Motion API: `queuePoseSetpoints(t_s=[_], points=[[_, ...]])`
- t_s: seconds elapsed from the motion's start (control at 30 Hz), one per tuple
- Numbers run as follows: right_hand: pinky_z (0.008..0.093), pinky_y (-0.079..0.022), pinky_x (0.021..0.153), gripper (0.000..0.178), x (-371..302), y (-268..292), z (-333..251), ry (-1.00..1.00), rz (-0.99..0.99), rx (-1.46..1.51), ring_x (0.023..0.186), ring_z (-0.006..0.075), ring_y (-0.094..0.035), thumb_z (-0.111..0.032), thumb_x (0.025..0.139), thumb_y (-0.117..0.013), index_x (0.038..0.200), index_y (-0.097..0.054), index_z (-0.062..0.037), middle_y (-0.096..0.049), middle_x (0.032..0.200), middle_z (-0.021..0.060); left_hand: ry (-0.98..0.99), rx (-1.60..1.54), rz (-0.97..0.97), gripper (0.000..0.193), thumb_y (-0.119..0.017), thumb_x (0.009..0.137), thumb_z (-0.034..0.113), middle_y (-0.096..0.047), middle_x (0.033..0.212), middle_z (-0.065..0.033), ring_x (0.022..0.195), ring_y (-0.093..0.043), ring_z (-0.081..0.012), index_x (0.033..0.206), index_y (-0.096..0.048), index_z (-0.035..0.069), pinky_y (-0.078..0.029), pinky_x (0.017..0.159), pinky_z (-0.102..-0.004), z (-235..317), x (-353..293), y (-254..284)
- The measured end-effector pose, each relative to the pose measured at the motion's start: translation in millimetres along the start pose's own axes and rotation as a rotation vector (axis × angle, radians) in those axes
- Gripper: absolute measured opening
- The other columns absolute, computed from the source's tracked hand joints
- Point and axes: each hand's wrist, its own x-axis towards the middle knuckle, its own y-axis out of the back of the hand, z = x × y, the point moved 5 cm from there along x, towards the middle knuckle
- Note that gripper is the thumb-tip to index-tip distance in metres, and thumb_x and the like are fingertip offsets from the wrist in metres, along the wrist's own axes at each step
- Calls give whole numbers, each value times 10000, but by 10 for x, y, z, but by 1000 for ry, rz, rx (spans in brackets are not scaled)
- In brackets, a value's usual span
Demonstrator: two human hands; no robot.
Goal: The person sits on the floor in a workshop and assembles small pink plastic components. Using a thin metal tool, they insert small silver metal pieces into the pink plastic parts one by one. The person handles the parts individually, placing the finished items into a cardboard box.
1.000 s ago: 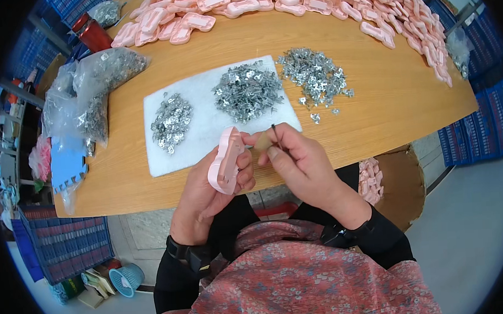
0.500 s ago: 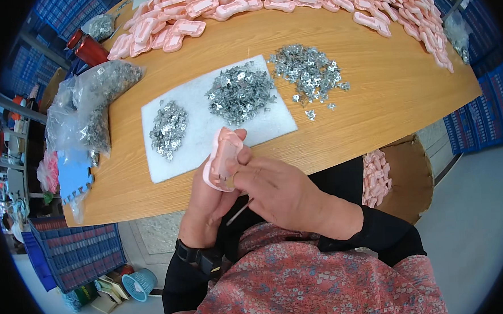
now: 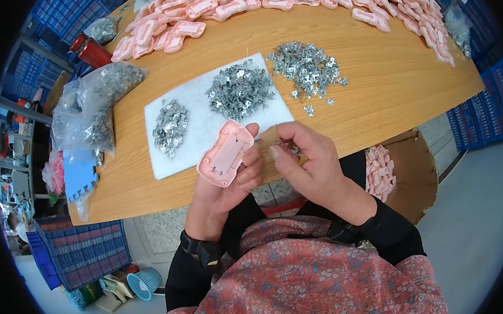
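Note:
My left hand [image 3: 219, 197] holds a pink plastic shell [image 3: 227, 155], its hollow inside facing up. Small metal pieces sit at both ends of the recess in the shell. To the right, apart from the shell, my right hand [image 3: 323, 167] is closed with thumb and fingers curled together. A bit of metal [image 3: 294, 149] shows between those fingers, and a tan wrap [image 3: 269, 136] covers a fingertip. Ahead of my hands, a white foam sheet [image 3: 198, 111] bears two piles of small metal clips [image 3: 241, 92]. Another clip pile [image 3: 306, 69] lies on the wood to its right.
Many pink shells [image 3: 232, 9] are heaped along the far edge of the wooden table [image 3: 384, 87]. Clear bags of metal parts [image 3: 98, 102] and a red canister [image 3: 93, 52] stand at left. Below the table's right side is a carton [image 3: 414, 174] with pink pieces.
My right hand has drawn away from the shell to the right. The shell has tilted so that its inside shows more fully. A thin rod seen earlier below my right hand no longer shows.

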Motion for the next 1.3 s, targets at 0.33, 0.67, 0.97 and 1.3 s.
queuePoseSetpoints(t_s=[0.33, 0.67, 0.97, 1.3], points=[[230, -437, 624, 322, -26, 140, 243, -228, -54, 326, 726, 41, -503, -186, 889, -718, 1113, -605, 17, -580, 839, -9, 170, -37, -156, 448, -380, 1021, 419, -476, 793, -92, 532, -417, -133, 1224, -520, 45, -352, 471, -250, -295, 38, -11], [222, -464, 640, 252, -221, 61, 369, -342, 30, 390, 704, 33, -511, -156, 884, -723, 1032, -626, 24, -586, 735, -10, 291, -30, -43, 486, -435, 1013, 412, -490, 829, -24, 601, -400, -93, 1330, -497, 49, -308, 487, -208, -502, 118, -118], [222, -459, 730, 269, -296, 272, 449, -253, 158, 350, 837, 55, -542, -183, 925, -685, 1103, -603, 1, -606, 926, 8, 205, 214, 71, 451, -386, 1044, 348, -557, 890, -23, 643, -474, -111, 1359, -467, 36, -389, 552, -251, -538, 242, -55], [206, -464, 742, 361, -847, 929, 434, -504, 160, 512, 820, 41, -562, -121, 918, -682, 1216, -516, -6, -626, 934, -2, 7, 1082, 194, 364, -441, 1035, 170, -616, 1003, -100, 750, -615, -114, 1350, -395, -5, -523, 634, -246, -794, 621, -324]])
